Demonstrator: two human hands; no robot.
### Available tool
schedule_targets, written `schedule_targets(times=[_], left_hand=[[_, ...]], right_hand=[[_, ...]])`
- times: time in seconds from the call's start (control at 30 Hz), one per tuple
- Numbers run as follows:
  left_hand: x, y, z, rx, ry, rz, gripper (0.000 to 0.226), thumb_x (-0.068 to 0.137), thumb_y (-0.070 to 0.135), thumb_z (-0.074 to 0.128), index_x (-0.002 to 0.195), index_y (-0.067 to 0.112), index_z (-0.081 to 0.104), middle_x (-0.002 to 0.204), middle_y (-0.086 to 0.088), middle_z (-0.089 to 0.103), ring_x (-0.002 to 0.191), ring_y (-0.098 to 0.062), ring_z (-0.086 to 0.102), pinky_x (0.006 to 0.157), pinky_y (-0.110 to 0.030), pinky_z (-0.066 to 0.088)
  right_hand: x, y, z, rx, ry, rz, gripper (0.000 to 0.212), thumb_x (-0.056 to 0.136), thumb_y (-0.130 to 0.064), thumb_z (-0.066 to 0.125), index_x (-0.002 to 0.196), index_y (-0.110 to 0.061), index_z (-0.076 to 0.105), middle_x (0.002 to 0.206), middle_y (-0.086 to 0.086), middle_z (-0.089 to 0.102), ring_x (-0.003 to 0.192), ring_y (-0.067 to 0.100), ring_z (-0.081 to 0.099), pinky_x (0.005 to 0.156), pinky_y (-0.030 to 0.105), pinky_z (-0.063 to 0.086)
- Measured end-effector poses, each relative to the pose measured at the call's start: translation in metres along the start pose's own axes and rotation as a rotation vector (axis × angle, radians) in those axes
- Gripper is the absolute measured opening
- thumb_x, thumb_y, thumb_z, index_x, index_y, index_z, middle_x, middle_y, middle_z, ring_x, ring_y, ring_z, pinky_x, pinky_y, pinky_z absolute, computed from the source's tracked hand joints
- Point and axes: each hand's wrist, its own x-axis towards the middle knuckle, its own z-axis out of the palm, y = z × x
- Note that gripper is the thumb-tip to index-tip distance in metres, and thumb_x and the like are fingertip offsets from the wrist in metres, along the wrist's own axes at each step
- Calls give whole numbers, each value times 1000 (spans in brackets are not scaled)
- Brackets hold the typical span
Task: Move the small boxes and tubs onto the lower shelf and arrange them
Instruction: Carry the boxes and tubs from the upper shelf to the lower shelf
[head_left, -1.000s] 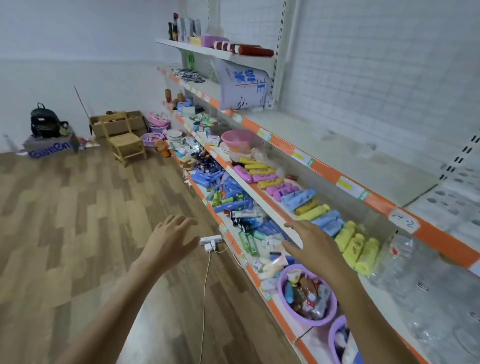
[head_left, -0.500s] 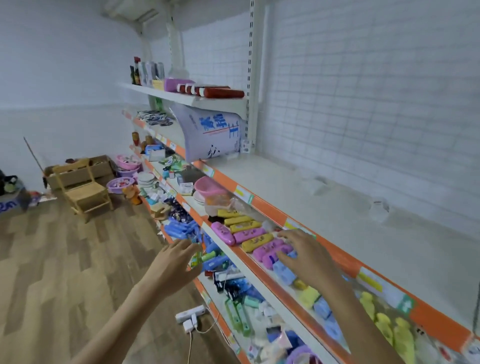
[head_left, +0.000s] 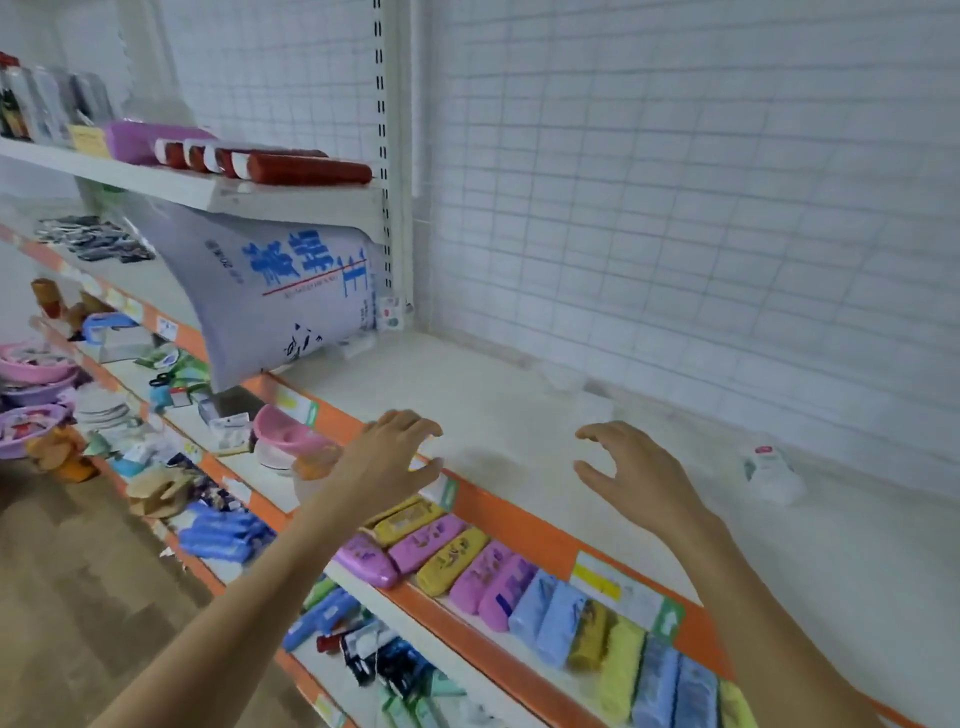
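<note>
Both my hands hover over the wide white shelf (head_left: 519, 415) with the orange front edge. My left hand (head_left: 387, 460) is above that edge, fingers loosely curved, holding nothing. My right hand (head_left: 631, 470) is further in over the shelf, fingers spread and bent, also empty. A small clear tub with a red label (head_left: 769, 470) stands on the shelf to the right of my right hand. Two blurred clear tubs (head_left: 589, 408) sit near the back, just beyond my right hand. The lower shelf (head_left: 415, 597) below carries a row of coloured cases (head_left: 452, 556).
A big white sack with blue lettering (head_left: 275, 291) leans on the shelf at the left, under a higher shelf with red rolls (head_left: 306, 169). A small box (head_left: 390, 314) stands beside the upright. Pink tubs (head_left: 283, 431) and mixed goods fill the shelves at the left.
My view has swung up from the lower shelves to the wide white shelf. Both hands have risen, and the right hand has moved from the coloured cases to above the shelf.
</note>
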Motion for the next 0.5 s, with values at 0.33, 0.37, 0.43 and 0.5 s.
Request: schedule_targets(times=[0.33,0.37,0.43,0.5], left_hand=[[214,-45,65,-118,-197,331,51,86,47,50,129,18,46,126,-1,51,119,-19,45,94,-30,37],[228,-42,75,-136,-231,350,52,87,44,53,131,17,43,128,-2,48,120,-20,44,96,-30,37],[247,-33,94,-190,-282,378,59,86,42,57,135,16,38,132,-5,43,122,-22,42,97,-32,38],[261,-25,112,-275,-306,411,70,82,45,62,138,15,34,137,-7,37,126,-24,39,99,-34,39]], right_hand=[[107,50,34,-50,-54,517,41,92,-40,48,129,-22,46,132,-1,47,122,17,43,99,31,36],[112,52,38,-43,-50,547,44,92,-43,47,131,-21,44,134,0,46,124,18,42,101,32,36],[117,51,45,-50,-50,571,55,90,-51,46,134,-19,40,138,1,42,127,19,39,103,35,34],[120,48,50,-43,-71,569,67,84,-59,49,138,-21,35,141,-1,36,130,18,35,105,36,32]])
